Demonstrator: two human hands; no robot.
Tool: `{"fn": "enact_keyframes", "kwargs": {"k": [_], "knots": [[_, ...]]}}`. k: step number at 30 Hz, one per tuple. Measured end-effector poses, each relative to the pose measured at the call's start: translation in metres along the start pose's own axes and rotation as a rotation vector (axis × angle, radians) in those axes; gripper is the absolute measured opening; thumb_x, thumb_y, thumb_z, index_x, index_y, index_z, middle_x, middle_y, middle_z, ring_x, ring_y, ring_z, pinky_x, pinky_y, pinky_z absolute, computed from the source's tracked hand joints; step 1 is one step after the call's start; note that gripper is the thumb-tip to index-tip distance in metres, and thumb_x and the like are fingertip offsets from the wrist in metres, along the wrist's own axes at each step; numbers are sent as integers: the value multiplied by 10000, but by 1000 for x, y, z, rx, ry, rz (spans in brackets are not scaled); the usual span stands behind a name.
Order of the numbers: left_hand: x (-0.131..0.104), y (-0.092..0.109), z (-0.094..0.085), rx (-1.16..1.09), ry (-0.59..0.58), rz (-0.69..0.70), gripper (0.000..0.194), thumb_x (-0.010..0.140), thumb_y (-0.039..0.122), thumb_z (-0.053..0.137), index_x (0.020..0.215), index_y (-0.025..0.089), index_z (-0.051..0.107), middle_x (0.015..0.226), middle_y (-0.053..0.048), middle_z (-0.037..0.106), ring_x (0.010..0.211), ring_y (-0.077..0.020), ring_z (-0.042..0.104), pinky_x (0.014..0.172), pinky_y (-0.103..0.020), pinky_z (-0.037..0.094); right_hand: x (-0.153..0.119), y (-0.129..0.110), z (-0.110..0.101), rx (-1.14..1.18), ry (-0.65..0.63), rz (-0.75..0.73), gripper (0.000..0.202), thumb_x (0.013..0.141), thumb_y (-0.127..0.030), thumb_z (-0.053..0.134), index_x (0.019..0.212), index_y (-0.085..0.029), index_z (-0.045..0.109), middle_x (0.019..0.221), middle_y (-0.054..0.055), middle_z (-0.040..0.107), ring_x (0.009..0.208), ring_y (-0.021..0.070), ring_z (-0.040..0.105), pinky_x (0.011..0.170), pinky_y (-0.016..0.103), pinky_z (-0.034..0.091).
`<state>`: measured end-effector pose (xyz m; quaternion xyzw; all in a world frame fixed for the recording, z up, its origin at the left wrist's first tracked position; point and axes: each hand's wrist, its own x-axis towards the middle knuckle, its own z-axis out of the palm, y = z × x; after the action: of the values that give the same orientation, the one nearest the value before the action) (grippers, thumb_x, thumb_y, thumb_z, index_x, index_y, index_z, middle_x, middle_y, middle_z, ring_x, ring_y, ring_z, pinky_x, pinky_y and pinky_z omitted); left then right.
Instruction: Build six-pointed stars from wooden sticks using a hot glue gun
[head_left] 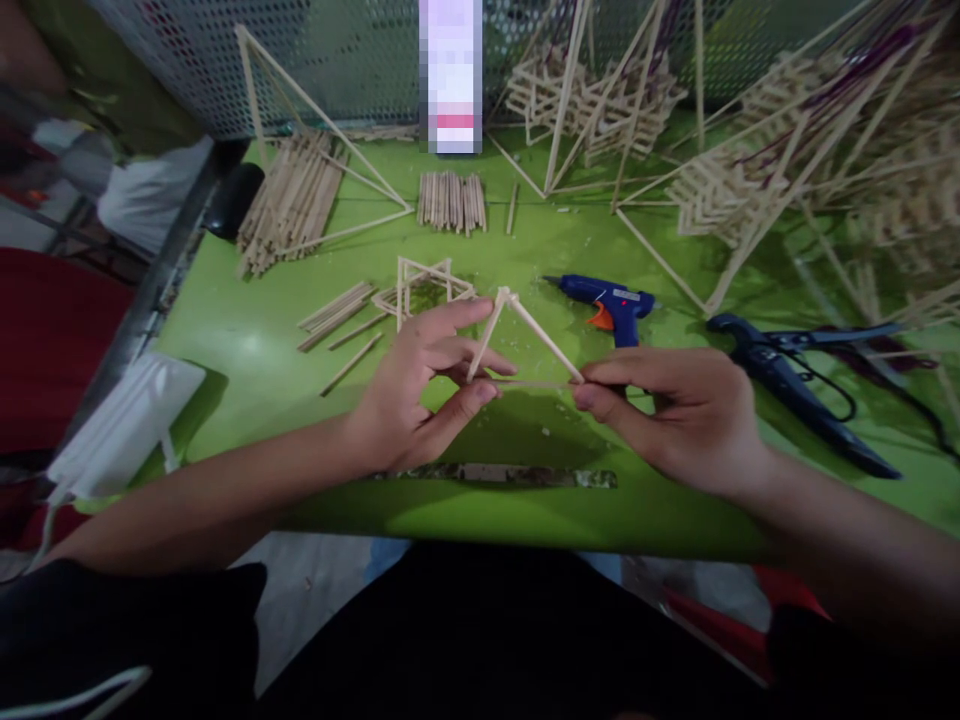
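A small triangle of thin wooden sticks (546, 340) is held up between my two hands, its peak pointing away from me. My left hand (427, 385) pinches its lower left corner between thumb and fingers, with the index finger stretched toward the peak. At the lower right corner, the thumb and index finger of my right hand (667, 410) are closed on the triangle. Just beyond my right hand lies a blue glue gun (607, 298) with an orange trigger. A star-shaped stick frame (424, 283) rests on the table past my left hand.
Loose sticks (337, 310) lie left of the star frame. Behind are a large stick bundle (292, 200) and a smaller stick pile (452, 202). Tall stick structures (720, 200) crowd the back right. Dark-handled cutters (810, 390) lie right; a white power strip (131, 420) lies left.
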<state>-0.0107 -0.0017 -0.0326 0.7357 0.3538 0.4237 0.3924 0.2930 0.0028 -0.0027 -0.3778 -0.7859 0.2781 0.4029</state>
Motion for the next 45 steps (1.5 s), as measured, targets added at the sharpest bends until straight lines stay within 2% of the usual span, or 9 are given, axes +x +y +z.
{"fn": "enact_keyframes", "kwargs": {"k": [2,6,10,13,20,25,30,37,45], "knots": [[-1,2,1,4,2,-49,711,1069,304,802,1717,332,512,1291,-113,853,945,-285,904,846,-431,796,1,-4,-1,-5,-17,-9,135,1002,-204,884,920,-307,854,777,-15,828,620,179,746,538,324,521],[1,2,3,-71,-1,97,690,1099,233,736,1718,365,461,1210,-82,851,1004,-284,904,809,-411,798,1,-7,-3,2,-30,-24,138,1012,-219,872,902,-289,827,746,-24,797,578,154,686,528,316,492],[2,4,5,-82,9,52,645,1112,258,748,1683,377,472,1211,-87,852,1024,-280,902,834,-421,805,0,-4,-3,3,-16,-11,132,993,-208,897,933,-312,842,768,-28,810,613,169,717,541,325,501],[5,5,5,-88,14,126,680,1105,148,730,1690,399,491,1155,-53,860,1022,-260,904,844,-390,805,0,-3,-2,0,-23,-21,151,993,-185,892,932,-306,825,770,-33,804,618,162,718,544,318,500],[14,-3,5,15,116,373,659,1057,97,731,1679,253,579,1502,-134,773,904,-169,897,742,-257,783,1,-3,-4,-73,-10,-84,146,1037,-166,836,942,-267,790,776,-34,798,614,145,722,542,295,498],[16,7,3,86,91,313,545,1094,77,651,1623,210,633,1143,-68,874,892,-191,900,770,-291,791,2,-2,-6,-82,13,-126,172,1021,-128,839,944,-269,780,765,-41,795,613,146,735,540,291,509],[18,12,0,186,164,317,387,1083,97,687,1452,196,756,1288,-115,881,901,-188,901,782,-290,789,4,-2,-8,-108,14,-132,183,1018,-120,838,927,-268,779,754,-40,794,604,145,737,533,296,503],[14,10,-1,8,136,165,435,1109,153,734,1538,215,693,1107,-60,909,1001,-228,924,943,-379,816,4,-1,-9,-106,3,-136,189,1018,-115,834,907,-257,777,749,-33,795,598,144,735,518,298,495],[12,12,0,-69,122,112,409,1110,118,732,1507,212,707,1131,-63,914,1050,-227,925,938,-365,813,3,1,-8,-93,29,-129,168,1017,-120,841,943,-261,789,756,-41,793,616,136,745,541,283,516]]}}
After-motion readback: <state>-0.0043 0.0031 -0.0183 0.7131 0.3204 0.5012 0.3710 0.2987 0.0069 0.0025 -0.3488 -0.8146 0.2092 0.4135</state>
